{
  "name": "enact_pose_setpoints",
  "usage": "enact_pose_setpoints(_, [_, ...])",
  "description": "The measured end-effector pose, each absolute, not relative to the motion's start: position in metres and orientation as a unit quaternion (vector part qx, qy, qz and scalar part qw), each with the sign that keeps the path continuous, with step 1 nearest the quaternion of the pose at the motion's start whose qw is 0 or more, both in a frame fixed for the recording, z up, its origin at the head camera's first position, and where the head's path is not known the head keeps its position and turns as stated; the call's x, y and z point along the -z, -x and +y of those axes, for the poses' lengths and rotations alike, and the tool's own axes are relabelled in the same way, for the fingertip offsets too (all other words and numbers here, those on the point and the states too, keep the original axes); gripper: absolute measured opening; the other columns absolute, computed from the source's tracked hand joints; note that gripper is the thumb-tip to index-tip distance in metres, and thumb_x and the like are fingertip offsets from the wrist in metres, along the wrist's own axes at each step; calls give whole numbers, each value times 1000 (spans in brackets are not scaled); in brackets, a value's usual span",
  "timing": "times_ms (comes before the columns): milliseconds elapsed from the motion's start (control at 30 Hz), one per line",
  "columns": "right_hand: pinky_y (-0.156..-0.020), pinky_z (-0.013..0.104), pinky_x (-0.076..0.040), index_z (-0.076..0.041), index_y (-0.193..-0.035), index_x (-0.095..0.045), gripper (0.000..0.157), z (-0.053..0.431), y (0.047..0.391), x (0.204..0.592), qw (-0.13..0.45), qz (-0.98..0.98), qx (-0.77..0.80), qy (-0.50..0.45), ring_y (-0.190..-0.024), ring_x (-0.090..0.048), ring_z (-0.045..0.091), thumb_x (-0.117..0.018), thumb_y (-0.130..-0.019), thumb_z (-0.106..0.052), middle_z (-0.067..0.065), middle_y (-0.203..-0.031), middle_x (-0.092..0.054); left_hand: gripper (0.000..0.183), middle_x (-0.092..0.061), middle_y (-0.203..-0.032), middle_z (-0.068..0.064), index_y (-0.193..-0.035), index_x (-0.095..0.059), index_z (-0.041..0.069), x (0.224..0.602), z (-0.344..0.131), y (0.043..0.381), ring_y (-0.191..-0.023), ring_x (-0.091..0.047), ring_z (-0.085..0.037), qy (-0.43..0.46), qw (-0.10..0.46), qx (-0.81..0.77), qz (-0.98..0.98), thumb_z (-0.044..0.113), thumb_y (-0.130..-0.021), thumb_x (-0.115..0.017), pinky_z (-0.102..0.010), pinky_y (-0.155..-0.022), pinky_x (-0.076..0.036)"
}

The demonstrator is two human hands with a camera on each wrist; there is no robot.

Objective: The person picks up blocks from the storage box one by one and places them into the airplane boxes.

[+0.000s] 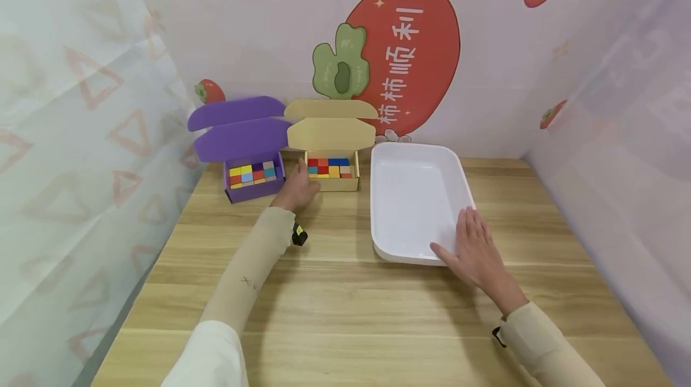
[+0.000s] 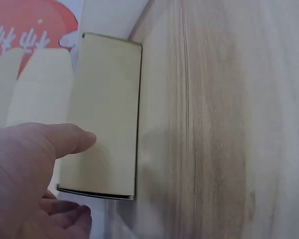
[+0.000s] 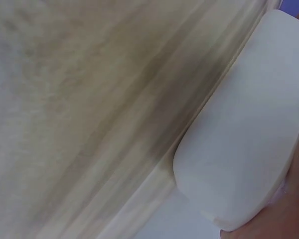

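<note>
A cream-yellow cardboard box (image 1: pixel 337 184) with its lid up holds several coloured wooden blocks (image 1: pixel 335 170). At its left front corner is my left hand (image 1: pixel 298 188). In the left wrist view the thumb (image 2: pixel 72 139) lies before the box's front wall (image 2: pixel 104 109), with the other fingers below by its side; contact is hard to tell. A white rectangular tray (image 1: pixel 415 207) stands to the right of the box. My right hand (image 1: pixel 475 252) rests on the tray's near right corner, fingers extended along the rim, thumb apart. The right wrist view shows the tray's outer wall (image 3: pixel 244 114).
A purple box (image 1: pixel 254 192), lid raised, stands left of the yellow one and holds several coloured blocks (image 1: pixel 251 174). Behind the boxes and tray rises a wall sheet (image 1: pixel 486 75) printed with persimmons. The wooden table (image 1: pixel 345 315) extends toward me, with sheets on both sides.
</note>
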State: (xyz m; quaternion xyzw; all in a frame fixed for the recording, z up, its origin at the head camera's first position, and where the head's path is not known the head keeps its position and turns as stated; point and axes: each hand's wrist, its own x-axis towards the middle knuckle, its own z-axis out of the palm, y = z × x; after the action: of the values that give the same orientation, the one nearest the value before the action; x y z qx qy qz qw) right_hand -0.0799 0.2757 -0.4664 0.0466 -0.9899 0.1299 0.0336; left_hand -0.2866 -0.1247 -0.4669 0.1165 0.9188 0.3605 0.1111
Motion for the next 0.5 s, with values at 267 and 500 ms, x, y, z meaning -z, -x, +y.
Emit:
enact_pose_setpoints(267, [-126,75,-17,21,-159,-9,109,282,87,458,22,-989,-133,-56,-156,-12,62,-56,-103,-60,44,-167,-11,95,-5,-177,-24,-168,1,-4,456,-133,241,-166,-9,-39,-171,83,-287,939,29,-102,-60,-55,-135,-16])
enact_pose_setpoints(500, [-117,83,-15,11,-164,-13,102,295,82,436,22,-987,-152,-43,-154,-16,62,-55,-103,-60,38,-168,-17,92,-23,-173,-28,-167,-16,-4,450,-173,203,-160,-23,-48,-201,30,-186,961,38,-103,-66,-69,-130,-19])
